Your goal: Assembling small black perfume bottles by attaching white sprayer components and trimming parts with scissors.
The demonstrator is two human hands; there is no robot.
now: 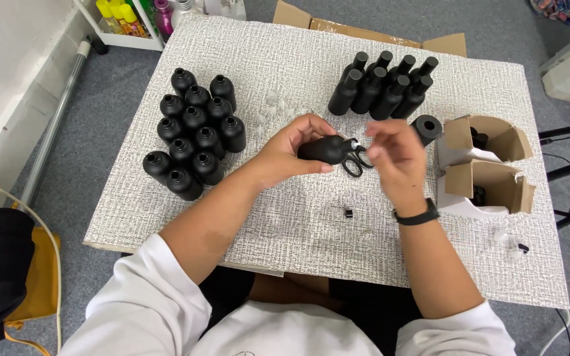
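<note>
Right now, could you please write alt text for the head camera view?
A person's left hand holds a black bottle sideways while the right hand works at its neck, above black scissors on a textured table. Uncapped bottles stand left, capped ones behind.

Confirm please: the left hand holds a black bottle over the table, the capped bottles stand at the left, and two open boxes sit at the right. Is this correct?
Not quite. In the head view the bottles at the left are uncapped, with open necks; the capped bottles stand at the far right-centre. The rest holds: the left hand holds a black bottle over the table, and two open boxes sit at the right.
</note>
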